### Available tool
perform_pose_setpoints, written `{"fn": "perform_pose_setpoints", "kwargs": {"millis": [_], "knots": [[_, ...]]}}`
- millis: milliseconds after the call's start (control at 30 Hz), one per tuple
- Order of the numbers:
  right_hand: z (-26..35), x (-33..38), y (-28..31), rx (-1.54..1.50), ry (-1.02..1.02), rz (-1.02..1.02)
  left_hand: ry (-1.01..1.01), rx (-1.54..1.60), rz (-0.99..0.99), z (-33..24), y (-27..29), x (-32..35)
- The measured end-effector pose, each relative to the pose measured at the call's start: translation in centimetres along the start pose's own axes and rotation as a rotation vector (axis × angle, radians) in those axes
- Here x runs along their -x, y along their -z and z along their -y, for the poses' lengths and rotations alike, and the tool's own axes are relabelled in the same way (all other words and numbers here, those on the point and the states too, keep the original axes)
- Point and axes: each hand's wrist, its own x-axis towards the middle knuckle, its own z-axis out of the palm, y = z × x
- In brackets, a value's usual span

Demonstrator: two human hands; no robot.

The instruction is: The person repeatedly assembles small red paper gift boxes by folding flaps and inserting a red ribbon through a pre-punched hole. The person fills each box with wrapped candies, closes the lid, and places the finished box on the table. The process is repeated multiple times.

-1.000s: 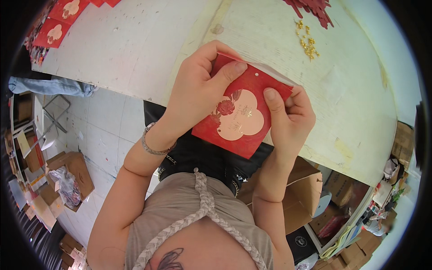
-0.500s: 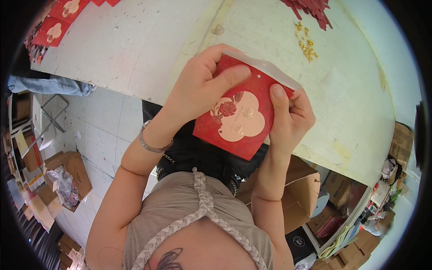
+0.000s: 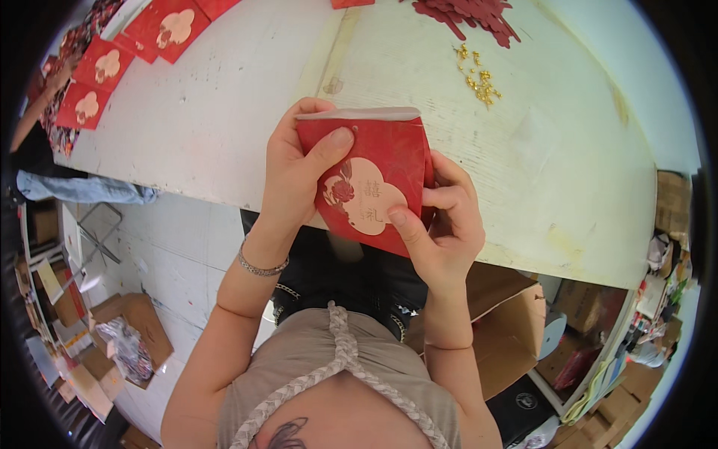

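Red paper bag point(image 3: 385, 153) is held up over the near edge of the table point(image 3: 553, 194), and we see both hands grasping it. The left hand point(image 3: 294, 172) pinches the upper left corner, thumb on the front beside a small hole point(image 3: 354, 129), fingers behind; we take this as a steadying grip, near the far edge where pale lining point(image 3: 374, 114) shows. The right hand point(image 3: 451, 228) grips lower, its thumb on the pale patch point(image 3: 363, 202), its other fingers curled at the right side, perhaps to support that panel; we cannot tell where every fingertip rests. Both forearms reach up from below, converging, elbows bent. Beyond the bag, we find gold beads point(image 3: 479, 76) near dark red strips point(image 3: 471, 19).
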Motion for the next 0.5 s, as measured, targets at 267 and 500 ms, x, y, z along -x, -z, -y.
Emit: {"fn": "perform_pose_setpoints", "kwargs": {"millis": [267,500], "knots": [[0.0,-1.2,0.8,0.048,0.104,0.115,-0.068,-0.029,-0.049,-0.1,-0.7,-0.4],[-1.2,-0.8,-0.4,0.319,0.419,-0.002,0.037,0.143,-0.013,0.4,-0.2,-1.0]]}}
